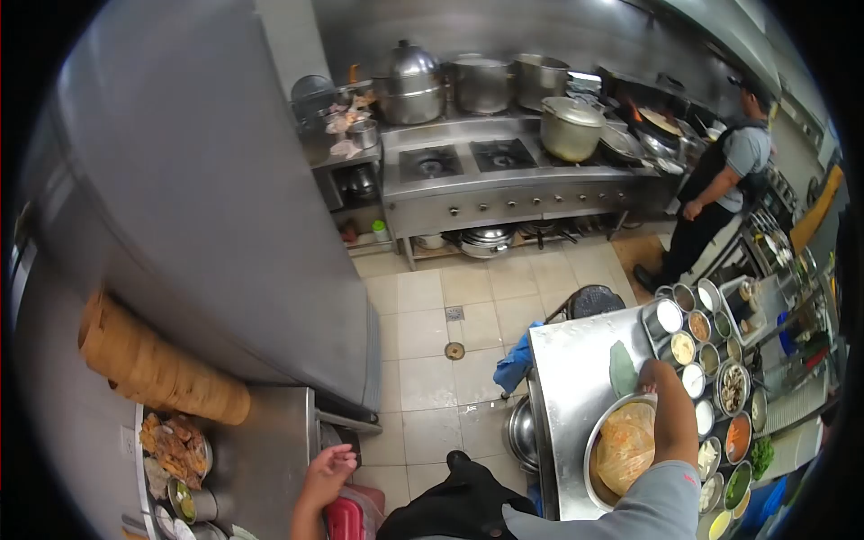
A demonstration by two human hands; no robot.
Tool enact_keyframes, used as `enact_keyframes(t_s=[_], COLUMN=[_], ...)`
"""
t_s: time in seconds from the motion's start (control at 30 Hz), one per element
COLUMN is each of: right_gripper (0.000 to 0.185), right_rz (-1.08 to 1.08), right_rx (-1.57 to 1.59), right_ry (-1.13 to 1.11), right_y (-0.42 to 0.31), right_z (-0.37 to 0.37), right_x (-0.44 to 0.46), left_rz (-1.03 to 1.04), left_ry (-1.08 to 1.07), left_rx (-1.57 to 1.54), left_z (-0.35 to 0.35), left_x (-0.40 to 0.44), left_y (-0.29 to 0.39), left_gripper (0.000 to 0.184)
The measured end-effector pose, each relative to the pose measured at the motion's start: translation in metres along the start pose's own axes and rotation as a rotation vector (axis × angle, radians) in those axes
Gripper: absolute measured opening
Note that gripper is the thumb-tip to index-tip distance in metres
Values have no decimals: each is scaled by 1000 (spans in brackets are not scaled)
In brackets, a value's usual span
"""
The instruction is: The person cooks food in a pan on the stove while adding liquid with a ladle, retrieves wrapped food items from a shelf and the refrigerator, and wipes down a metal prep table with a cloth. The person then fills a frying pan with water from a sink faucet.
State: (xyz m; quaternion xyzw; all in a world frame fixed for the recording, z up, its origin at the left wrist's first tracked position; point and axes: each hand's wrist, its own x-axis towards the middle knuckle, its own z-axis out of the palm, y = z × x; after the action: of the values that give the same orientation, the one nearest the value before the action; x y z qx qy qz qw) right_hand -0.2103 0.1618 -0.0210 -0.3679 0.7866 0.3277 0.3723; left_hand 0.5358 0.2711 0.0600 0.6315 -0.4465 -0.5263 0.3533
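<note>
My right hand [655, 376] reaches over the steel worktable [576, 355], just past the rim of a large bowl. Its fingers point down and are partly hidden, so what they hold is unclear. Inside the bowl lies a plastic bag of yellowish food [626, 445]. A green leaf-shaped piece [622, 368] rests flat on the table beside my right hand. On the other side, my left hand [333, 470] hangs with fingers apart and slightly curled, empty, above a red container [346, 520].
Ingredient containers [682, 346] line the table's right side. A stove [468, 171] with pots stands ahead. A person [729, 171] stands at the back right. A large grey cabinet [207, 180] rises at left, near a stack of round brown pieces [157, 360] and a side counter [270, 441].
</note>
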Motion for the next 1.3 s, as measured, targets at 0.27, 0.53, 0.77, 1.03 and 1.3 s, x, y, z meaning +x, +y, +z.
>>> enact_keyframes(t_s=[0.27, 0.53, 0.77, 1.03, 1.3], right_gripper=[29, 14, 10, 12, 24], right_rz=[-403, -504, -512, -1151, -1847], right_rx=[227, 684, 1013, 1239, 1230], right_ry=[596, 841, 1067, 1163, 314], right_y=[88, 79, 94, 41, -187], right_z=[-5, -25, -25, -67, 18], right_x=[-84, -228, -192, -337, -421], left_rz=[99, 72, 104, 36, 737], left_ry=[-179, -200, -130, -77, -46], left_rx=[122, 108, 119, 89, 210], left_z=[28, 26, -2, -15, 40], left_x=[33, 26, -13, -37, -35], left_y=[6, -6, -13, -32, 36], left_gripper=[38, 37, 35, 35, 86])
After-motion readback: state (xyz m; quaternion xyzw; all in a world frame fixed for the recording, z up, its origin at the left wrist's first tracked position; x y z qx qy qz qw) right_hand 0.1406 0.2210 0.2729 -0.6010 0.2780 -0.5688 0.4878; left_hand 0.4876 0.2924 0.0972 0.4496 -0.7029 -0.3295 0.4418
